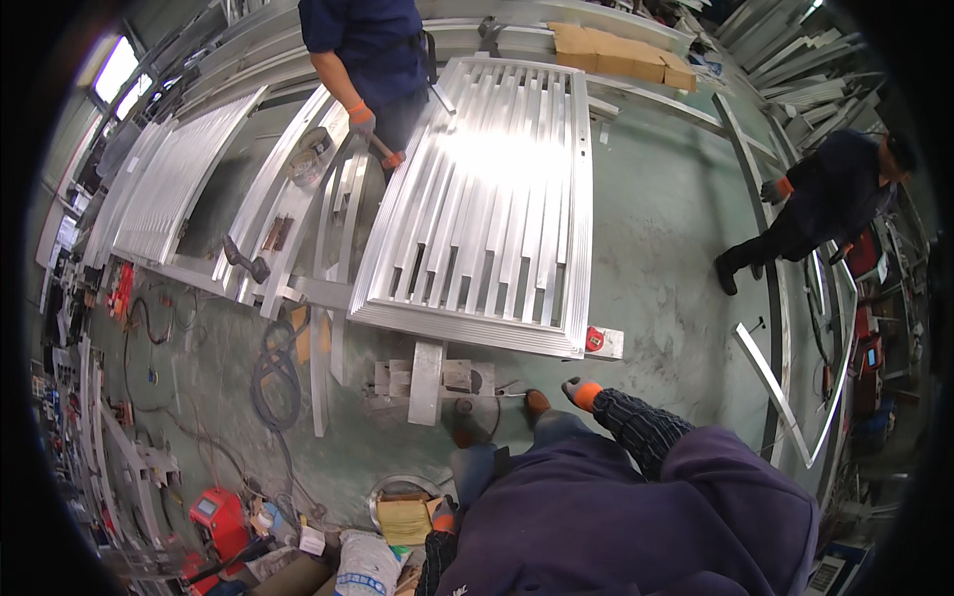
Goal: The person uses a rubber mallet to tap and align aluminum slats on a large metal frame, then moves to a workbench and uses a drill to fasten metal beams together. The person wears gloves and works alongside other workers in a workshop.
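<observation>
My right hand (577, 391), in a grey glove with an orange cuff, hangs below the near right corner of a slatted aluminium frame (475, 323). It holds nothing that I can see, and its fingers look loosely apart. A red tape measure (594, 339) lies near it, on a beam end (613, 346) that sticks out from under the frame. Low at my left side, my left hand (444, 514) wears the same kind of glove. It is beside a round container (378, 495) with yellow material in it; its fingers are too small and shaded to make out.
Across the frame, a co-worker (368, 60) in dark blue holds a tool handle. Another person (830, 204) walks at the right. A hammer (245, 260) rests at the left. Cables (273, 382), a red machine (220, 521) and a white sack (368, 566) are on the floor.
</observation>
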Demonstrator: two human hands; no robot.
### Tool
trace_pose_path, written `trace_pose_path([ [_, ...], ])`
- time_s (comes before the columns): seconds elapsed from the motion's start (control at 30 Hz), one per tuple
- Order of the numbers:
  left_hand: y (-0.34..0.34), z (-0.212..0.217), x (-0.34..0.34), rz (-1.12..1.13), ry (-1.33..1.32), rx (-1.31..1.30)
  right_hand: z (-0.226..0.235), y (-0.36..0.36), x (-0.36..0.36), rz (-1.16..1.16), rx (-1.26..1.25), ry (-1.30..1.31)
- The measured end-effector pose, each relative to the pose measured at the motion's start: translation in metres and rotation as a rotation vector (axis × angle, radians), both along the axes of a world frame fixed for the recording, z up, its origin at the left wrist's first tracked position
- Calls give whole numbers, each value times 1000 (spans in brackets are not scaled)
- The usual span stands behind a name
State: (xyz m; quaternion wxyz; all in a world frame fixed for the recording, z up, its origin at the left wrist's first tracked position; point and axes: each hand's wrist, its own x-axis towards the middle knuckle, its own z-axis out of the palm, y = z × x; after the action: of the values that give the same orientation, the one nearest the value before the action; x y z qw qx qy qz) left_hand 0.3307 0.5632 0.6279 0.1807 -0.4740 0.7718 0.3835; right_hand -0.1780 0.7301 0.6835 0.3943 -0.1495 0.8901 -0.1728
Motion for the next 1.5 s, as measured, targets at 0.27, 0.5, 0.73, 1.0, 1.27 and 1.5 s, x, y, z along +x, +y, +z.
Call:
trace_pose_path([
  [0.27,-87,9,46,-131,-77,-83,-11,32,95,-189,192,-51],
  [0.5,-129,-7,33,-191,-138,-9,-13,35,110,-103,119,5],
  [0.73,-136,-22,22,210,140,150,12,-4,102,-215,33,15],
  [1.0,-128,62,-14,237,435,318,15,26,114,-214,101,55],
  [1.27,-138,58,-14,556,166,421,42,46,121,-199,194,-25],
  [1.5,-127,-24,15,331,169,305,45,31,131,-269,183,39],
])
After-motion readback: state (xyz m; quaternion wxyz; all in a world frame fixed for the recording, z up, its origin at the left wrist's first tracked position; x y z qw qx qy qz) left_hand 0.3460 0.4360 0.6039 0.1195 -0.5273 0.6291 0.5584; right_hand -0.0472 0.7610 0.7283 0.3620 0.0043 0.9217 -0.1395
